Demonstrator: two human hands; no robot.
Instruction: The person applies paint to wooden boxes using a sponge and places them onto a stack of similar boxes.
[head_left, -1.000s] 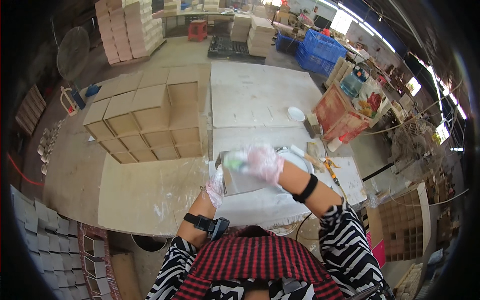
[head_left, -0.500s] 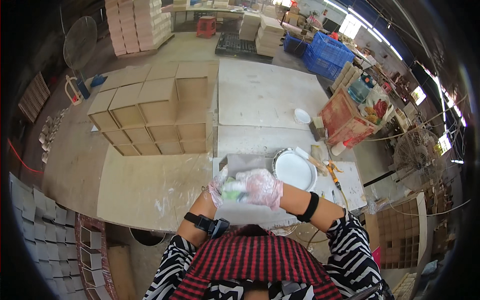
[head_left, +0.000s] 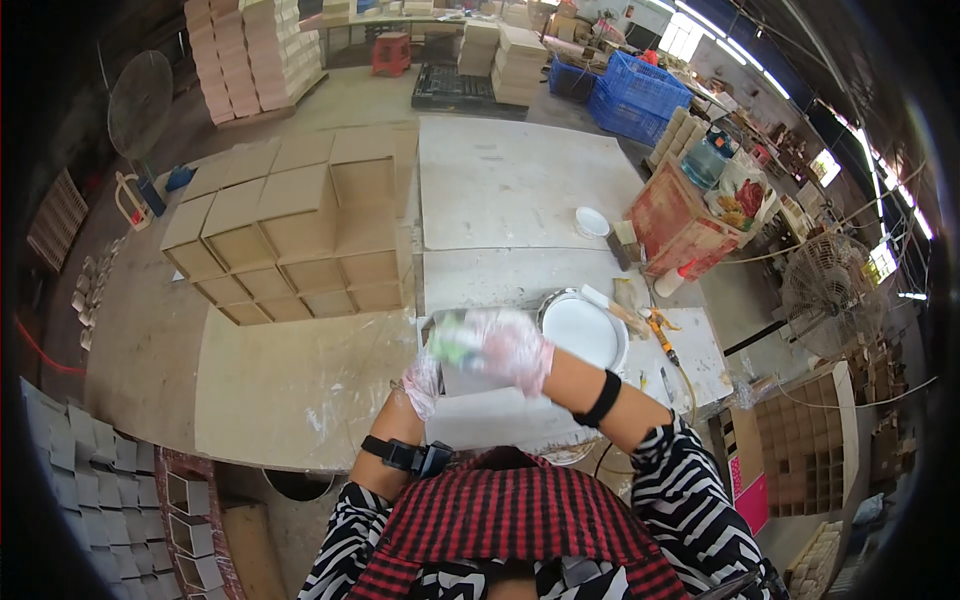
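Close in front of me, a grey box-like piece [head_left: 462, 383] lies on the work table, partly hidden under my hands. My right hand [head_left: 512, 350], in a thin clear glove smeared with white, is closed on a green pad [head_left: 452, 345], possibly a sponge, which is blurred by motion over the far part of the piece. My left hand [head_left: 422, 382], gloved as well, is at the piece's left side; its fingers are mostly hidden. Just right of my right hand stands a round tub of white liquid [head_left: 582, 333], with a brush [head_left: 612, 308] across its rim.
Stacked brown boxes [head_left: 290, 225] stand at the left of the table. To the right lie an orange-handled air gun [head_left: 662, 338] with a hose and a small white bowl [head_left: 591, 222]. A red-stained crate [head_left: 682, 220] carries a water jug [head_left: 706, 160]. A fan [head_left: 832, 295] stands beyond the table's right side.
My right hand and the green pad have moved slightly left and away from me, along the piece. The whole view has shifted a little to the left.
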